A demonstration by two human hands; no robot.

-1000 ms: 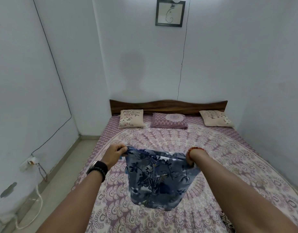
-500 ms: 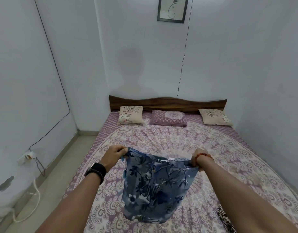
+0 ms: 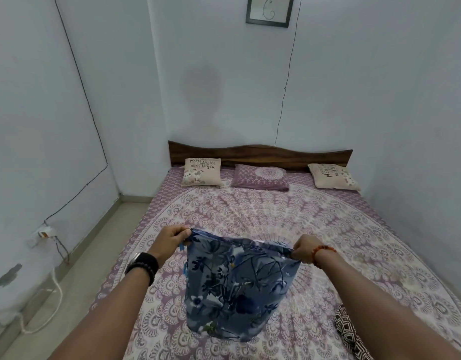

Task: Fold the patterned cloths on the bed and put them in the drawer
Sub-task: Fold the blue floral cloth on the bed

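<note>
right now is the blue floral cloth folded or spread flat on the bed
Neither fully: the blue floral cloth hangs held up by its top corners, left hand and right hand pinching it.

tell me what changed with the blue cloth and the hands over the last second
The hands moved apart, drawing the top edge of the blue flowered cloth wider and flatter, and the cloth hangs lower over the bed. The left hand and right hand each pinch a top corner as before. The pillows and the black-and-white cloth at the right have not moved.

The blue floral cloth (image 3: 237, 289) looks thin, smooth and faintly glossy. The mauve printed cotton bedsheet (image 3: 328, 229) is matt; the dark wooden headboard (image 3: 260, 154) shows polished grain.
</note>
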